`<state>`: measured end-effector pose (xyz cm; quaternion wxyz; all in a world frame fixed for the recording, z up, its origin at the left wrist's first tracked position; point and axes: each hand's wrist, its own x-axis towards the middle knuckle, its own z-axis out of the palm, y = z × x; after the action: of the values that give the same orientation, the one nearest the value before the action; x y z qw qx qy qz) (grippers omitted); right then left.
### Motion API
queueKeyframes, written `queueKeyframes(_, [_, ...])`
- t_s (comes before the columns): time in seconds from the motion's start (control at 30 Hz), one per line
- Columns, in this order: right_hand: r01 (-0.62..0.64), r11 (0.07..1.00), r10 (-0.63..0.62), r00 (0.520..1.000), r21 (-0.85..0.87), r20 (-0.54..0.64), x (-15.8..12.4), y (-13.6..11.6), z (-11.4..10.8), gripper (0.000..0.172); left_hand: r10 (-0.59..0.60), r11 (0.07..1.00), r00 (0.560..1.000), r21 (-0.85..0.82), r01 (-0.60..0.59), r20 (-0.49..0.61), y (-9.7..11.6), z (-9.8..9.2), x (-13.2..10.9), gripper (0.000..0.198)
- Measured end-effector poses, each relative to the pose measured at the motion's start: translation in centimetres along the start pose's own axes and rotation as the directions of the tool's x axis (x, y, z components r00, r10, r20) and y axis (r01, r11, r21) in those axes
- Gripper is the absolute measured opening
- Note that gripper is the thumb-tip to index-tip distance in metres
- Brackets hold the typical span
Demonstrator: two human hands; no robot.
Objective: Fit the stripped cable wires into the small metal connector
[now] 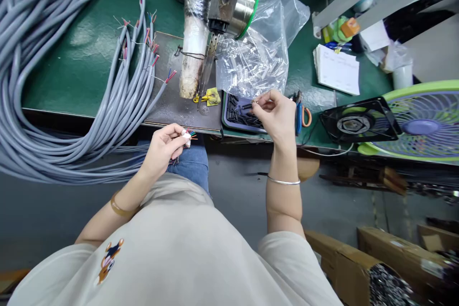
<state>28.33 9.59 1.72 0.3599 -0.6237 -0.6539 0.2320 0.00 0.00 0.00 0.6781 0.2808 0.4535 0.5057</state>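
My left hand (165, 147) is closed round the end of a grey cable, whose stripped coloured wires (191, 134) fan out past my fingertips, just below the bench edge. My right hand (274, 112) pinches a small black sleeve piece (247, 105) over a shallow tray of black sleeve pieces (239, 114) at the bench front. A mounted soldering iron (211, 52) points down at a dark mat (172, 91) between my hands, with a yellow scrap (212, 97) under its tip.
A big bundle of grey cables (53, 76) with stripped ends fills the left of the green bench (89, 62). A clear plastic bag (261, 48), solder spool (245, 9), cutters (300, 114), paper pad (339, 71), black fan (356, 122) and green fan (423, 122) lie right. Cardboard boxes (376, 258) stand on the floor.
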Motion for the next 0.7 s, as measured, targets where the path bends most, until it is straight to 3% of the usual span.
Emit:
queueKeyframes(0.1, [0.053,0.974,-0.042,0.998,-0.222,0.056,-0.5,-1.3,-0.7,0.018,0.007,1.0,1.0,-0.001,-0.007,-0.004,0.1,0.1,0.1,0.017])
queueKeyframes(0.17, [0.098,0.956,-0.098,0.995,-0.278,0.015,-1.3,-2.7,-0.9,0.019,0.018,1.0,1.0,0.001,-0.018,-0.006,0.2,0.1,0.3,0.017])
queueKeyframes(0.27, [0.187,0.978,-0.196,0.976,-0.097,-0.093,-3.4,-5.1,-0.1,0.015,0.029,1.0,1.0,0.008,-0.029,0.008,0.6,0.1,0.5,0.017])
queueKeyframes(0.4, [0.383,0.924,-0.382,0.924,0.009,-0.021,-6.8,-7.3,2.1,0.01,0.061,0.998,0.998,0.007,-0.062,0.028,1.1,0.2,0.8,0.017])
queueKeyframes(0.57, [0.431,0.902,-0.432,0.9,0.035,0.057,-9.0,-7.2,4.6,0.006,0.113,0.992,0.993,0.046,-0.114,0.035,0.9,0.3,0.8,0.017])
queueKeyframes(0.7, [0.429,0.902,-0.432,0.898,0.05,0.085,-9.2,-6.9,5.7,0.005,0.073,0.991,0.993,0.103,-0.083,0.096,0.5,0.3,0.4,0.019])
